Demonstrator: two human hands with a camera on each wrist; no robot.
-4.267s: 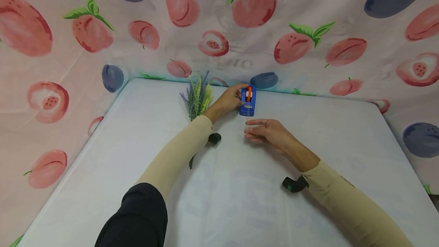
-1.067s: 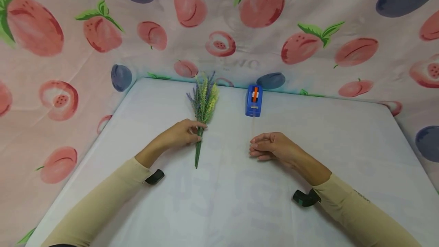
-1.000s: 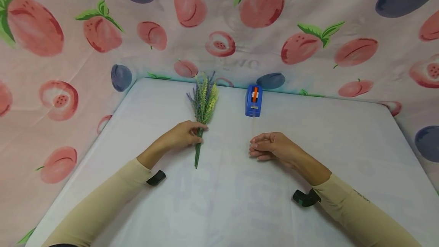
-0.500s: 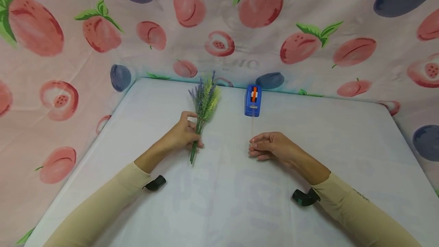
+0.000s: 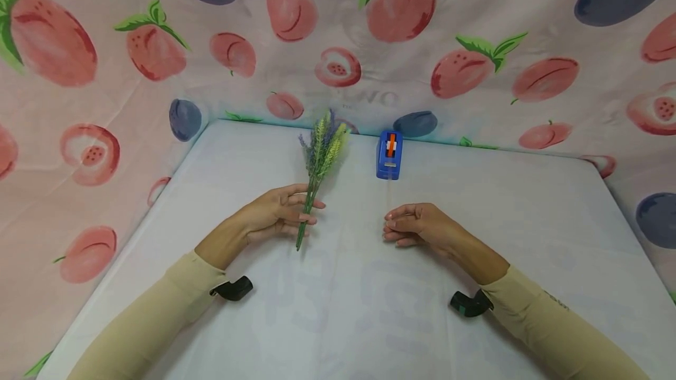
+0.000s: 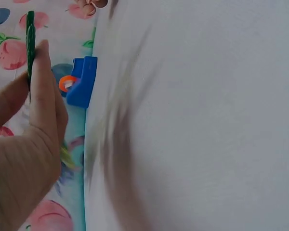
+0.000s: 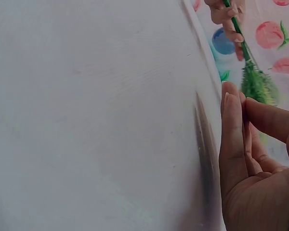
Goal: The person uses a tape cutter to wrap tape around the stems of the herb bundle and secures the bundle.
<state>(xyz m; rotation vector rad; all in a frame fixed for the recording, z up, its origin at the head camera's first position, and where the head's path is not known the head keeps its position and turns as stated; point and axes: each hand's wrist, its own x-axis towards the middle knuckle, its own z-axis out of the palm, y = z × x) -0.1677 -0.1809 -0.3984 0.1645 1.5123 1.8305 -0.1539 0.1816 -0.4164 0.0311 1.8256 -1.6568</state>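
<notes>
Pinched by its stems in my left hand [image 5: 269, 216] is a bunch of purple and yellow-green lavender sprigs [image 5: 322, 151], heads pointing to the back. The left wrist view shows the green stems [image 6: 30, 38] between thumb and fingers, raised over the table. A blue tape dispenser [image 5: 389, 170] with an orange hub stands at the back edge, right of the flowers. A clear strip of tape [image 5: 389, 195] runs from it toward me, and my right hand [image 5: 425, 227] pinches its near end between thumb and fingertips. In the right wrist view, the flowers [image 7: 256, 82] appear beyond that hand.
A white cloth covers the table [image 5: 343, 321]. A pink fruit-printed curtain [image 5: 296, 75] rises behind its back edge and along the left. Black camera mounts [image 5: 470, 304] hang below both wrists.
My left hand left the dispenser, took the lavender bunch by its stems, lifted it and turned it slightly to the right. My right hand drew the tape toward me, then stayed still.
</notes>
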